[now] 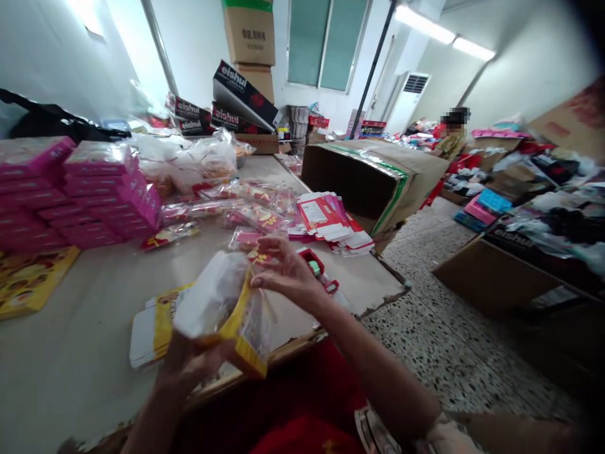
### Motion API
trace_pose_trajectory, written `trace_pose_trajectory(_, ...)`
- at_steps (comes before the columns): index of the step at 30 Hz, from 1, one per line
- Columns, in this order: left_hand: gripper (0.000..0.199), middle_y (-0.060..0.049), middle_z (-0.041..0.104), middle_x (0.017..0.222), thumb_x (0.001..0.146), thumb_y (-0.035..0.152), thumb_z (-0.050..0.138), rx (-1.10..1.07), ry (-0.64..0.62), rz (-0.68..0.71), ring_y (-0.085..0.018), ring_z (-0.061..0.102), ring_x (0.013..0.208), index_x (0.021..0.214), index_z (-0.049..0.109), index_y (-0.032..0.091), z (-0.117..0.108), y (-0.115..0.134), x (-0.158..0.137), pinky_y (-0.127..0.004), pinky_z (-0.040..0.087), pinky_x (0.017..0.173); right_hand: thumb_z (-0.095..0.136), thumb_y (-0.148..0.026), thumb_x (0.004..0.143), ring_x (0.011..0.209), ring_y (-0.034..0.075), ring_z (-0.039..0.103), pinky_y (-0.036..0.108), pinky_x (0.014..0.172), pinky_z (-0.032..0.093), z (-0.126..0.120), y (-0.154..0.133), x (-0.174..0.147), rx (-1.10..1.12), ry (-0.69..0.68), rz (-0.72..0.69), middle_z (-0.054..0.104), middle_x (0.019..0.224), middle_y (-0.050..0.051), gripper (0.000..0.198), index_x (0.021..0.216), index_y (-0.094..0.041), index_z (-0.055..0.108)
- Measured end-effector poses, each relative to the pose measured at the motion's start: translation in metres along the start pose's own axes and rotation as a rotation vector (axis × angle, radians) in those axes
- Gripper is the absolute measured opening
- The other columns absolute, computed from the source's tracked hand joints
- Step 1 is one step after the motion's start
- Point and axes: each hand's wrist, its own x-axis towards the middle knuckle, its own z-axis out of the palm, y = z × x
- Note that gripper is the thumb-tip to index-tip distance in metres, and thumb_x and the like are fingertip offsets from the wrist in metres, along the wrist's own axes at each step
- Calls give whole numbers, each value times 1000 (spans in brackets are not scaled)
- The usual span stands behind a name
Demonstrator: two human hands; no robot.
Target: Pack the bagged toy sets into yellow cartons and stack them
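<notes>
A yellow carton (250, 347) with a clear window and its white inside showing is tilted above the table's front edge. My left hand (201, 366) is closed around its lower end, somewhat blurred. My right hand (288, 274) is at the carton's upper edge, its thumb against the yellow side and its fingers curved above. Flattened yellow-and-white cartons (154, 331) lie in a small stack just left of it. Behind my right hand are a small red box with a green item (314, 267) and clear packets with pink and red contents (259, 217).
Pink boxes (94, 195) are stacked at the left, near a yellow printed box (35, 277). Flat red-and-white cartons (326, 217) lie before a large open cardboard box (378, 170). The table's worn edge (397, 287) borders the speckled floor. Another person (452, 142) is far right.
</notes>
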Motion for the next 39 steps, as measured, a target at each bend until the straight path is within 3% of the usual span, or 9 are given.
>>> trace_pose_trajectory(4, 41, -5, 77, 102, 86, 42, 74, -183, 213, -189, -24, 75, 87, 122, 68, 24, 3, -14, -7, -36, 63, 78, 78, -44, 84, 96, 22, 69, 35, 86, 57, 34, 60, -17, 150, 123, 58, 69, 105, 3, 58, 135, -34, 53)
trace_pose_trajectory(10, 49, -4, 68, 128, 96, 30, 67, -204, 524, 10, -18, 70, 108, 141, 50, 36, 22, -23, -5, -30, 57, 92, 67, -38, 95, 119, 25, 64, 40, 100, 53, 61, 87, -24, 87, 226, -15, 65, 132, 7, 53, 146, -36, 51)
trace_pose_trajectory(14, 29, -10, 66, 125, 104, 30, 51, 119, 496, 261, -23, 62, 119, 130, 62, 24, 21, -34, -7, -37, 50, 105, 63, -38, 99, 116, 23, 63, 37, 95, 53, 57, 88, -26, 96, 206, -105, 64, 132, 6, 42, 141, -37, 58)
trace_pose_trajectory(19, 17, -7, 67, 101, 102, 35, 57, 310, 410, 549, -22, 62, 108, 107, 65, 21, 8, -31, -14, -36, 52, 98, 56, -36, 103, 88, 17, 56, 28, 76, 48, 49, 79, -33, -41, 191, -242, 57, 95, 1, 14, 98, -27, 65)
trace_pose_trajectory(26, 8, 1, 67, 87, 94, 18, 67, 63, 351, 307, -12, 65, 81, 98, 63, 23, 7, 12, -25, -22, 53, 77, 49, -25, 105, 93, 19, 55, 33, 81, 47, 30, 48, -38, -390, 0, -379, 57, 99, 3, 23, 83, -23, 54)
trace_pose_trajectory(29, 44, 2, 71, 92, 91, 22, 75, -245, 329, 160, -12, 70, 82, 128, 54, 29, 8, 24, -26, -23, 57, 80, 55, -23, 102, 95, 21, 59, 36, 84, 52, 23, 44, -43, -343, 8, -426, 59, 101, 4, 7, 107, -28, 58)
trace_pose_trajectory(31, 40, -3, 76, 99, 90, 23, 76, -257, 218, 125, -16, 74, 93, 127, 61, 26, 3, 27, -25, -29, 59, 88, 58, -22, 101, 100, 22, 63, 38, 88, 55, 18, 42, -45, -302, 19, -435, 62, 112, 6, 32, 131, -31, 54)
trace_pose_trajectory(35, 6, -8, 80, 110, 87, 21, 79, -90, 110, 247, -24, 75, 107, 92, 79, 22, -15, 20, -19, -38, 60, 96, 53, -17, 104, 110, 22, 68, 40, 95, 57, 6, 34, -40, -449, -213, -484, 70, 119, 7, 35, 132, -32, 67)
trace_pose_trajectory(39, 14, -7, 81, 111, 79, 22, 87, 85, 126, 404, -24, 78, 102, 92, 81, 24, -25, 16, -14, -39, 62, 95, 69, -21, 97, 127, 25, 66, 44, 108, 54, -6, 27, -31, -461, -341, -543, 68, 140, 10, 35, 131, -28, 70)
